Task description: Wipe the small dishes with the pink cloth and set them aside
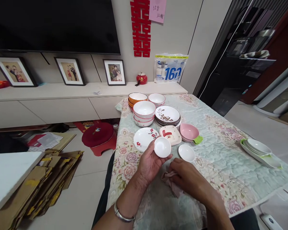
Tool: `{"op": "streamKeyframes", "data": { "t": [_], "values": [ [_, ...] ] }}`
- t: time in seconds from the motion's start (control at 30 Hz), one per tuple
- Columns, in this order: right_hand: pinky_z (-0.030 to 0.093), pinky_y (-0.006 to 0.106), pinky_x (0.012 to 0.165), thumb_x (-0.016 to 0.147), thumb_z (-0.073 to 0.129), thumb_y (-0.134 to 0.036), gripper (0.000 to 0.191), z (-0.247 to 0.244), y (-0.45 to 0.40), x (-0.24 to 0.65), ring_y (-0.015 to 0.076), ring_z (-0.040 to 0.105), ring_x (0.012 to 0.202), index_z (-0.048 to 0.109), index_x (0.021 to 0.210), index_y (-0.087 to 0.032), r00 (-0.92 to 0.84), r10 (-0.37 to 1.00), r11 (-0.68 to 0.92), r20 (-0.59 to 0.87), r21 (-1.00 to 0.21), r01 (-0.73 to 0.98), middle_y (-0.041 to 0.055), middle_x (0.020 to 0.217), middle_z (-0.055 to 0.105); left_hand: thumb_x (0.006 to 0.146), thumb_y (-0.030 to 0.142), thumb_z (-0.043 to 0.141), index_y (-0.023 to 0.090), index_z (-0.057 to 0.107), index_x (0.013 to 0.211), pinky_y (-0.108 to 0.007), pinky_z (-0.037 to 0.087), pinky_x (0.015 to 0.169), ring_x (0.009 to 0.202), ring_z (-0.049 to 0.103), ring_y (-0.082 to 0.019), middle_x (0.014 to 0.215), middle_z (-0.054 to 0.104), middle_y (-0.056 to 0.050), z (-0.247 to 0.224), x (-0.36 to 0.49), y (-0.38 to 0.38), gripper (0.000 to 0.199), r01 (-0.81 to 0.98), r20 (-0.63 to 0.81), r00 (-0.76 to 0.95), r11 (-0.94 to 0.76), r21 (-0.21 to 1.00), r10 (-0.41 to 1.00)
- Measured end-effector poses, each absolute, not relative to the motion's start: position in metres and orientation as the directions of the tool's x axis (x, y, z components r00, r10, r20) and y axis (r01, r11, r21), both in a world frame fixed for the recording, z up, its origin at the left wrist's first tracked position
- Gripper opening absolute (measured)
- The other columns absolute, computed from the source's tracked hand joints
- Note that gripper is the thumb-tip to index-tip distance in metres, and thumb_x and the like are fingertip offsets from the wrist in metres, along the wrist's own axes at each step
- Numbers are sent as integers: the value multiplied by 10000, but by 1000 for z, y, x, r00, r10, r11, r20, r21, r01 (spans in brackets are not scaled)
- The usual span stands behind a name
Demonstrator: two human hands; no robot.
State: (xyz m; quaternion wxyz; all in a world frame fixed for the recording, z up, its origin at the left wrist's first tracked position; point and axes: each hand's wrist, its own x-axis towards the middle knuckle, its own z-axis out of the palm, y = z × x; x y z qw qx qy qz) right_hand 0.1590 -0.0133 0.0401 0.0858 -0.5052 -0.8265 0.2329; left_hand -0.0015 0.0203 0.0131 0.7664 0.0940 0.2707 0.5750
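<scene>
My left hand (150,164), palm up with a bracelet on the wrist, holds a small white dish (162,147) by its edge. Just right of it, my right hand (182,174) is closed on a pinkish cloth (172,184) that hangs down over the table edge side. A second small white dish (186,153) lies on the flowered tablecloth beyond my right hand. Behind the held dish are a white plate with red flowers (144,140) and a squarish patterned plate (171,135). A pink bowl with a green handle (189,131) sits beside them.
Stacked white bowls (144,110), orange bowls (137,97) and brown-patterned plates (168,115) stand farther back. Green-edged dishes (259,148) lie at the right of the tablecloth (220,137). A red stool (99,137) and flattened cardboard (36,182) are on the floor at left.
</scene>
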Motion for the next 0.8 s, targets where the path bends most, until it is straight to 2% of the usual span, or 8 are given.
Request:
{"op": "streamKeyframes", "data": {
  "t": [0.13, 0.23, 0.3, 0.4, 0.5, 0.63, 0.8],
  "values": [
    [434, 268, 646, 826, 551, -136, 146, 44, -9, 167, 167, 614, 736, 666, 783, -214, -425, 904, 321, -33, -605, 729, 2, 776, 665, 865, 333, 616, 198, 625, 1244, -421, 566, 760, 1015, 628, -276, 1251, 641, -117, 8, -1, 18, 402, -793, -240, 200, 300, 530, 950],
    [446, 264, 635, 886, 572, -273, 122, 48, -7, 174, 164, 615, 711, 681, 861, -224, -238, 962, 259, 132, -711, 654, -3, 784, 676, 837, 326, 656, 196, 645, 1215, -362, 538, 752, 961, 632, -240, 1188, 671, -97, 6, 3, 17, 400, -772, -195, 223, 295, 563, 955],
    [460, 271, 658, 897, 583, -328, 142, 46, -4, 171, 172, 622, 739, 677, 893, -222, -105, 956, 279, 274, -737, 615, 12, 831, 685, 815, 305, 690, 178, 667, 1179, -360, 510, 828, 996, 632, -241, 1144, 695, -97, 5, 7, 16, 386, -771, -164, 253, 301, 561, 953],
    [466, 286, 702, 895, 571, -285, 104, 34, 1, 158, 183, 621, 775, 652, 902, -220, 15, 895, 328, 446, -680, 656, 30, 860, 677, 786, 279, 732, 148, 696, 1137, -368, 432, 991, 1129, 602, -262, 1165, 700, -118, 4, 13, 12, 376, -784, -104, 305, 312, 537, 947],
    [445, 292, 685, 892, 519, -215, 90, 20, 6, 143, 183, 582, 750, 588, 833, -215, 66, 818, 340, 571, -573, 746, 34, 806, 618, 785, 278, 742, 155, 691, 1165, -392, 412, 1026, 1150, 603, -277, 1184, 696, -126, 2, 16, 9, 402, -769, -80, 373, 356, 530, 924],
    [436, 292, 677, 893, 486, -175, 113, 9, 8, 136, 182, 554, 742, 551, 807, -210, 34, 787, 363, 617, -506, 782, 38, 795, 574, 774, 292, 760, 185, 691, 1163, -392, 437, 1004, 1126, 625, -272, 1175, 700, -109, 2, 16, 7, 410, -753, -63, 406, 373, 543, 912],
    [466, 287, 678, 930, 452, -185, 160, 12, 5, 137, 181, 597, 764, 609, 898, -199, -71, 848, 420, 526, -584, 695, 49, 834, 638, 768, 278, 773, 195, 680, 1161, -385, 418, 1028, 1159, 611, -264, 1170, 702, -100, 4, 15, 7, 412, -747, -79, 373, 350, 565, 925]
  ]
}}
